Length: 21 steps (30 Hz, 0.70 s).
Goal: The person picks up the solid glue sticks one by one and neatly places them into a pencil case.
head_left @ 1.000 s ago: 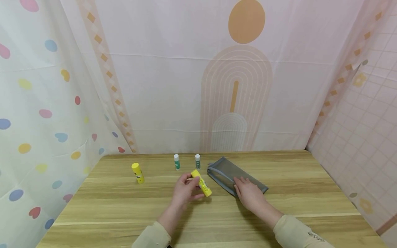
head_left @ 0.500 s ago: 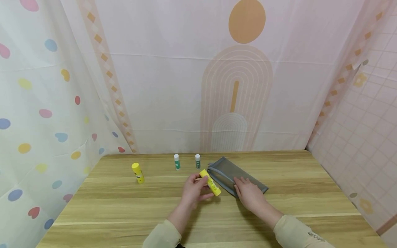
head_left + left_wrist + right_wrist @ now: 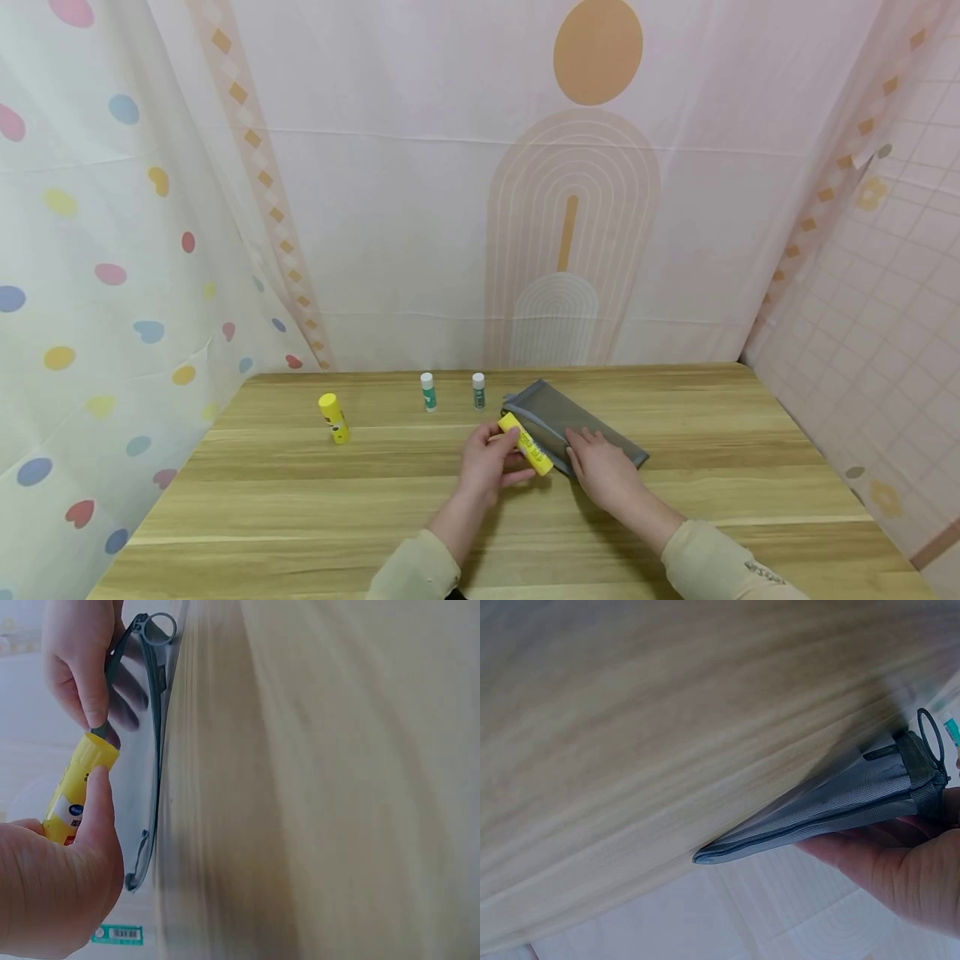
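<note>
My left hand [image 3: 483, 465] holds a yellow glue stick [image 3: 528, 447] at a slant, thumb on its near side. It overlaps the open edge of a grey mesh zip pouch [image 3: 600, 427], which lies angled on the table. My right hand [image 3: 606, 473] pinches the pouch's zip edge near its right end. In the left wrist view, the thumb of the right hand is outside and darker fingers show behind the mesh. The right wrist view has the pouch [image 3: 817, 814] edge-on, its opening gaping and a loop at one end.
Two small green glue sticks with white caps, one [image 3: 428, 392] left and one [image 3: 478, 391] right, stand at the back of the table. Another yellow glue stick [image 3: 334, 419] stands farther left. A patterned curtain [image 3: 405, 250] hangs behind the wooden table [image 3: 262, 517].
My left hand has moved right with the yellow glue stick, from beside the pouch to over its open edge. The right hand and pouch stay in place.
</note>
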### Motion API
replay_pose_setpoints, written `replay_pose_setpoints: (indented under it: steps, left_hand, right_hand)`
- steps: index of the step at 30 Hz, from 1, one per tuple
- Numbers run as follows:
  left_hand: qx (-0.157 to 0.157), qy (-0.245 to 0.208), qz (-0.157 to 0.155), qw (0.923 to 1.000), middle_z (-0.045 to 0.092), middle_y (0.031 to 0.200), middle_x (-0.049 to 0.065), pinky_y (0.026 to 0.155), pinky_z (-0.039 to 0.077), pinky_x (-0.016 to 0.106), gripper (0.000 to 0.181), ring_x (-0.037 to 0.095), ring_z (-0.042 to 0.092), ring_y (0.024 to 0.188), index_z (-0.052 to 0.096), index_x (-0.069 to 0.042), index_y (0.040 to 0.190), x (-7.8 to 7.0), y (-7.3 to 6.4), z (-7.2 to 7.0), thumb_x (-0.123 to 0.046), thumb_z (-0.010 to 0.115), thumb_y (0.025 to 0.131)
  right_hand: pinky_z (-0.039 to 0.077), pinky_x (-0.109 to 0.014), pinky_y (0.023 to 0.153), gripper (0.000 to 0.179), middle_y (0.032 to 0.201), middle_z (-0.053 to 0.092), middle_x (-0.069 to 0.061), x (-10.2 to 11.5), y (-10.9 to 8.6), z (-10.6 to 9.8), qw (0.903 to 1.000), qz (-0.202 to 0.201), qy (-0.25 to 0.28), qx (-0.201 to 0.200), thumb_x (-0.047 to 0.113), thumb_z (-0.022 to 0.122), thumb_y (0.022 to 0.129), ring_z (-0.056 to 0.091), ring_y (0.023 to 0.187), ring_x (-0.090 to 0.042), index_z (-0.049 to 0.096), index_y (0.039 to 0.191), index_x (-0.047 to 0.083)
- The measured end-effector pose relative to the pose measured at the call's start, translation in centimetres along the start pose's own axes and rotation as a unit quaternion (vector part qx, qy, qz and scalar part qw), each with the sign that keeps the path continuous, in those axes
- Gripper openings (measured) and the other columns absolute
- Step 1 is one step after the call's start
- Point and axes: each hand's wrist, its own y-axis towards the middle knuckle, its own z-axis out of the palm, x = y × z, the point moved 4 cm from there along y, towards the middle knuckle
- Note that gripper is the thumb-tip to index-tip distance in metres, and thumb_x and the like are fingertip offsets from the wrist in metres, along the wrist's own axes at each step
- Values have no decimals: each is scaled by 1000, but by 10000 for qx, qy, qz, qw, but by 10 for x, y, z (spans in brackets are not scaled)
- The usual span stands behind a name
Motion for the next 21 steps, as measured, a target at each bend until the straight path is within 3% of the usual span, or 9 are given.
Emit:
replay_pose_setpoints:
  steps: [11, 21]
  left_hand:
    - [-240, -361, -474, 9979, 61, 86, 11, 73, 61, 44, 36, 19, 64, 72, 46, 6, 128, 10, 4, 6, -14, 58, 101]
    - [-578, -327, -504, 9965, 63, 81, 11, 71, 61, 39, 38, 17, 65, 67, 47, 8, 129, 13, 12, 11, -12, 61, 99]
  right_hand:
    - [53, -64, 81, 30, 119, 64, -29, -1, 0, 1, 10000, 33, 16, 73, 11, 61, 98, 59, 108, -52, 64, 124, -4]
    - [54, -61, 82, 30, 118, 64, -29, -1, 1, 1, 10000, -14, 69, 23, 11, 60, 99, 60, 107, -51, 63, 124, -5]
